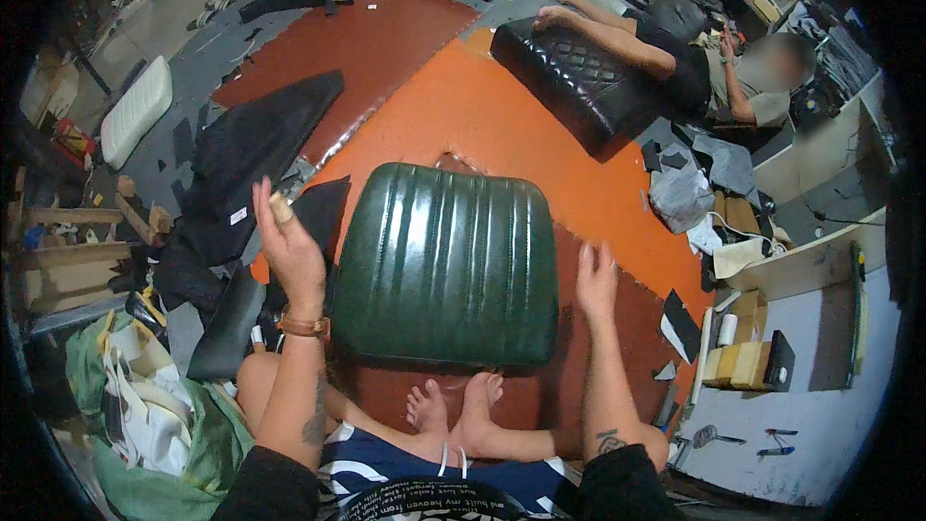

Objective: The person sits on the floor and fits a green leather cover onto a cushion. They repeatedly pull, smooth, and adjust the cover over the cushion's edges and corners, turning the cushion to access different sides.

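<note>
A dark green, glossy padded seat cushion with stitched ribs lies on the floor in front of my bare feet. My left hand is raised beside its left edge, fingers stretched out, holding nothing that I can see. A tan wrap covers one digit of that hand, and a brown band circles the wrist. Off the cushion's right edge, my right hand hovers with its fingers pointing away from me and a little apart, nothing visible in them. Neither hand appears to touch the cushion.
Orange sheet and brown sheet cover the floor. Black material lies left, above a green sack of scraps. A black quilted cushion supports another person's legs at far right. A white shelf unit stands right.
</note>
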The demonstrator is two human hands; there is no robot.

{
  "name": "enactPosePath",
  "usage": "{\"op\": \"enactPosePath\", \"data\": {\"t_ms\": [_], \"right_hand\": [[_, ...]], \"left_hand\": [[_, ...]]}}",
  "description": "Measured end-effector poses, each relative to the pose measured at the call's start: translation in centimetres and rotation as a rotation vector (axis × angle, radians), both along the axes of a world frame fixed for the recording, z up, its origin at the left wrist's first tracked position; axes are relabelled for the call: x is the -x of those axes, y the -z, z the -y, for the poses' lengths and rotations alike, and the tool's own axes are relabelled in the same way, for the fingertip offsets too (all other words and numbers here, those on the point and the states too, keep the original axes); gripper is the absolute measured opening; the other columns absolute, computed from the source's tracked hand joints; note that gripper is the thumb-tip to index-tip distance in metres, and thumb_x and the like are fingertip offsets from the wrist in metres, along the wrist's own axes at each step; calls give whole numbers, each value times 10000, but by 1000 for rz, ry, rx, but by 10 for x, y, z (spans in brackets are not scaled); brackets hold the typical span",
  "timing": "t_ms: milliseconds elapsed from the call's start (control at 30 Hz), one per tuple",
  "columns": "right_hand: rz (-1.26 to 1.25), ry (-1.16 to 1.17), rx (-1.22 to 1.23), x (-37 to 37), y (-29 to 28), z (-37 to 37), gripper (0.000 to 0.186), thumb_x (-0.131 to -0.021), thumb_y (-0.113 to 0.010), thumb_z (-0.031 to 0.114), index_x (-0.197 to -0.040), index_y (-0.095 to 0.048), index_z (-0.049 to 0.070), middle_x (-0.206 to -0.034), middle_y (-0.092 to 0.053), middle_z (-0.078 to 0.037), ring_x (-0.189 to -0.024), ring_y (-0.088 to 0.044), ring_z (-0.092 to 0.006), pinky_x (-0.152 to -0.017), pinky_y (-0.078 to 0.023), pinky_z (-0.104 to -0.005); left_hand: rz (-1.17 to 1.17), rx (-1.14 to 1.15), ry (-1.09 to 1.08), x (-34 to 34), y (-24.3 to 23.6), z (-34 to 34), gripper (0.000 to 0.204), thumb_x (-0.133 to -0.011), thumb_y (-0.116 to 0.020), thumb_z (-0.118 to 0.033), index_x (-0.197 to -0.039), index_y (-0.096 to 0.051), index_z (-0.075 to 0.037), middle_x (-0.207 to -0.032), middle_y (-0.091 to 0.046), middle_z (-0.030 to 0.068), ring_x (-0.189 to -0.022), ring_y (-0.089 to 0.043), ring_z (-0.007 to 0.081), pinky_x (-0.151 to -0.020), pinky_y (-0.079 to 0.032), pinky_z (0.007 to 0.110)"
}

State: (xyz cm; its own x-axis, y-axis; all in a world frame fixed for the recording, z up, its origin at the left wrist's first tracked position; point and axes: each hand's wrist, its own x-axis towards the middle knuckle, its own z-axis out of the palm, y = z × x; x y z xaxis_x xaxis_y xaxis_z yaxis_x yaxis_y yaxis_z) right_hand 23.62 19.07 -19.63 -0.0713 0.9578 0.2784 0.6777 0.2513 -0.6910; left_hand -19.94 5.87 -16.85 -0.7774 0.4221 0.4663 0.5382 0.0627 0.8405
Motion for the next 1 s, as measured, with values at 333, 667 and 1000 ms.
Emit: {"op": "enactPosePath", "data": {"t_ms": [333, 667, 1000], "right_hand": [[589, 63, 96, 107, -26, 38, 779, -991, -652, 483, -1620, -436, 76, -1759, -250, -182, -1599, -201, -491, -1261, -103, -712], [474, 20, 69, 29, 85, 78, 765, -985, -677, 486, -1605, -462, 92, -1756, -232, -194, -1605, -144, -510, -1258, -150, -697], [-366, 417, 593, -22, 111, 113, 756, -1056, -627, 436, -1620, -382, -4, -1503, -571, -252, -1371, -577, -350, -1134, -455, -458]], "left_hand": [[-229, 1043, 144, -101, 111, 70, 659, -1027, -587, -425, -1602, -481, -121, -1743, -308, 144, -1596, -243, 456, -1250, -207, 667], [-317, 913, 174, -96, 147, 82, 640, -1002, -606, -364, -1576, -508, -100, -1720, -338, 162, -1575, -277, 455, -1241, -252, 638], [215, 822, -200, -86, 144, 69, 594, -1049, -536, -495, -1447, -619, -61, -1438, -632, 256, -1258, -615, 471, -1089, -458, 564]]}}
